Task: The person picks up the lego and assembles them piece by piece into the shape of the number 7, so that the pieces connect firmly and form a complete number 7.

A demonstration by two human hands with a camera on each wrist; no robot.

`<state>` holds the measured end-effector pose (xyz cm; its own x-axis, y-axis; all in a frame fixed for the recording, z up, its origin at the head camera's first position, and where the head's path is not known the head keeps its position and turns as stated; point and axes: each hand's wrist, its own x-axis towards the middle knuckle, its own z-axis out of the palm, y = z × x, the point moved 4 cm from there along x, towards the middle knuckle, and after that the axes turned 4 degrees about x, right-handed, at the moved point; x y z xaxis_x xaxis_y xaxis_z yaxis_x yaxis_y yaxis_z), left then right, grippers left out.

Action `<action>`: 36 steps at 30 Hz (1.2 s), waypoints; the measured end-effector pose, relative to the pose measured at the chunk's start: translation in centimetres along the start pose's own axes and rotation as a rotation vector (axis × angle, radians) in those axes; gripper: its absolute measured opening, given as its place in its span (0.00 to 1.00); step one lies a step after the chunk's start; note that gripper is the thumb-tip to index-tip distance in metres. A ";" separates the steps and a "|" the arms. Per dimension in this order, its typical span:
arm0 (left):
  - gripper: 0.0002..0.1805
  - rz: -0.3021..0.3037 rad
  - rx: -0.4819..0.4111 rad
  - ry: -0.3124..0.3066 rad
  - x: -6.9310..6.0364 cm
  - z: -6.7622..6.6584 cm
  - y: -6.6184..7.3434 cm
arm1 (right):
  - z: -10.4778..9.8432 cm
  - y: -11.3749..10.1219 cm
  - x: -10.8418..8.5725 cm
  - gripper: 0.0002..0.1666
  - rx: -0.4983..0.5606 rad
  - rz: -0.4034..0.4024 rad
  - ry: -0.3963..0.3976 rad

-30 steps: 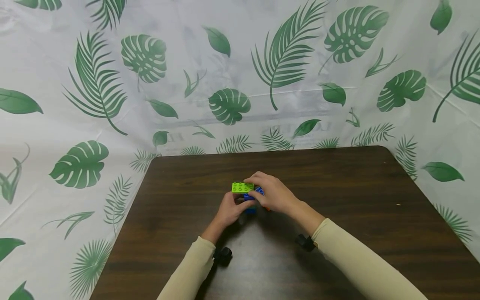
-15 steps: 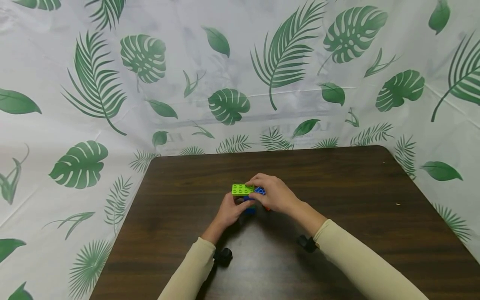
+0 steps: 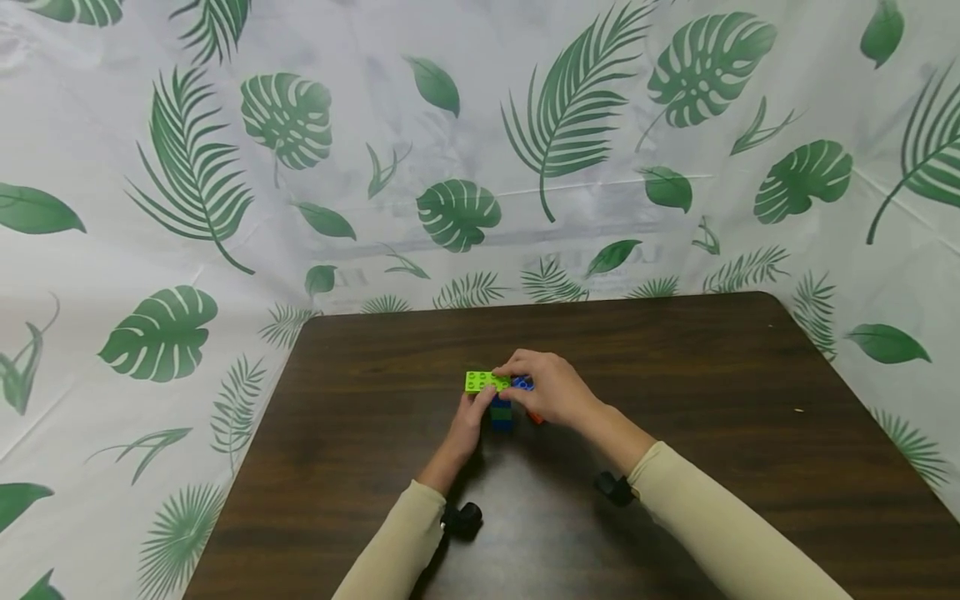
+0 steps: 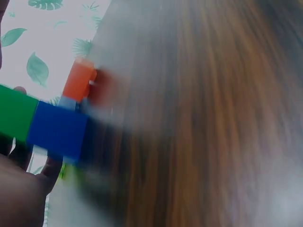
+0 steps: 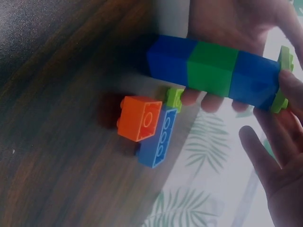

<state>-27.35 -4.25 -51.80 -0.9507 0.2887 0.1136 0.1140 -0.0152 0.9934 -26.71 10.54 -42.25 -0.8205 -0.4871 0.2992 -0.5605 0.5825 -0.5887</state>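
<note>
A stack of blue, green and blue blocks (image 3: 502, 412) (image 5: 211, 68) stands upright on the table, a lime studded piece (image 3: 480, 382) (image 5: 281, 80) across its top. The left hand (image 3: 461, 429) (image 4: 21, 191) grips the stack from the left, its thumb reaching up to the lime piece's near edge and its other fingers behind the blocks. The right hand (image 3: 557, 390) (image 5: 284, 184) pinches the right end of the lime piece from above. In the left wrist view, the green block (image 4: 15, 112) and lower blue block (image 4: 57, 131) show beside the left palm.
Behind and right of the stack lie an orange block (image 5: 138, 118) (image 4: 78, 81), a long blue block (image 5: 159, 139) and a small lime piece (image 5: 174, 98), partly covered by the right hand in the head view. The brown table (image 3: 360, 375) meets a leaf-patterned sheet (image 3: 352, 167) behind.
The left hand has shifted slightly right, its thumb moving up from the stack's side to the lime piece. The lime piece sits slightly lower in the head view; the right hand barely moved.
</note>
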 end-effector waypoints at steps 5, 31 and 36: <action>0.21 -0.070 -0.047 0.119 -0.2 1.1 0.8 | -0.1 -0.1 -0.2 0.18 0.007 -0.003 0.007; 0.21 0.011 0.007 0.204 -0.9 2.1 3.3 | -0.2 0.1 -0.2 0.20 -0.012 -0.008 0.001; 0.20 0.022 -0.006 0.227 -0.9 2.3 3.1 | -0.2 0.0 -0.3 0.20 0.025 -0.010 -0.012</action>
<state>-25.48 -2.40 -48.82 -0.9885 0.0656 0.1362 0.1347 -0.0256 0.9906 -26.46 10.81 -42.16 -0.8135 -0.5007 0.2958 -0.5653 0.5614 -0.6044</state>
